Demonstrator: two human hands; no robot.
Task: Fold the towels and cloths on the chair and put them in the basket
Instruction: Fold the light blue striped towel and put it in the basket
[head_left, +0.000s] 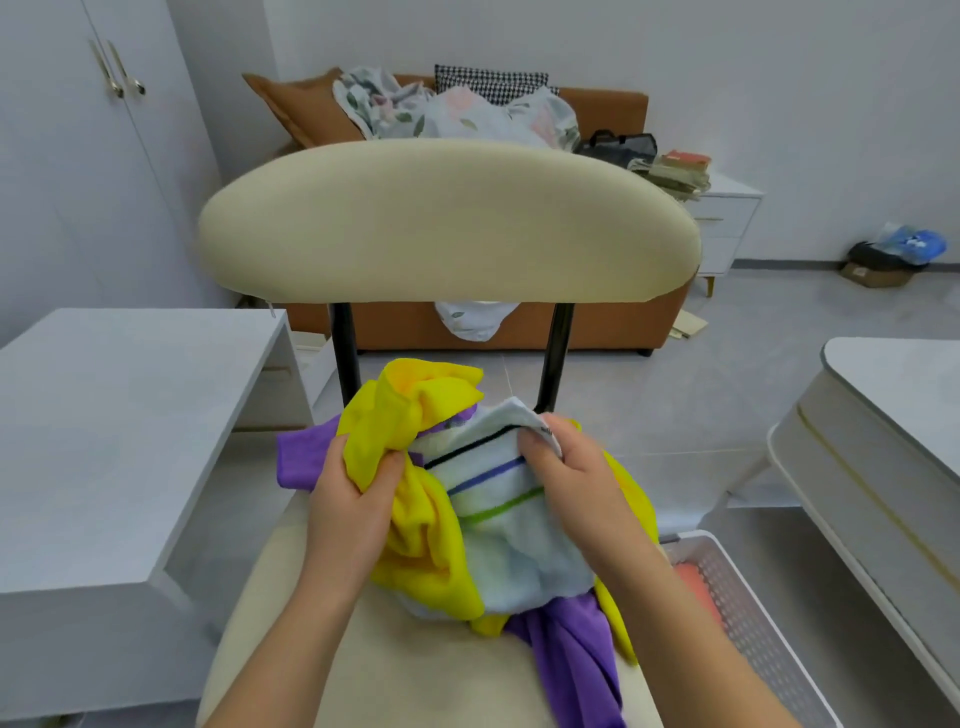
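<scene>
A heap of cloths lies on the cream chair (447, 675) seat. My left hand (353, 499) grips a bunched yellow cloth (415, 525) at the heap's left side. My right hand (566, 467) pinches the top corner of a white towel with black, blue and green stripes (498, 514), which lies over the yellow cloth. A purple cloth (571, 654) sticks out under the heap at the front right and again at the back left. The white perforated basket (753, 623) stands on the floor right of the chair, with something orange-pink inside.
A white desk (104, 415) stands to the left, and a white table (883, 415) to the right. Behind the chair back sits an orange sofa (613, 322) with bedding and cushions. A white nightstand (727, 223) with books is beside it.
</scene>
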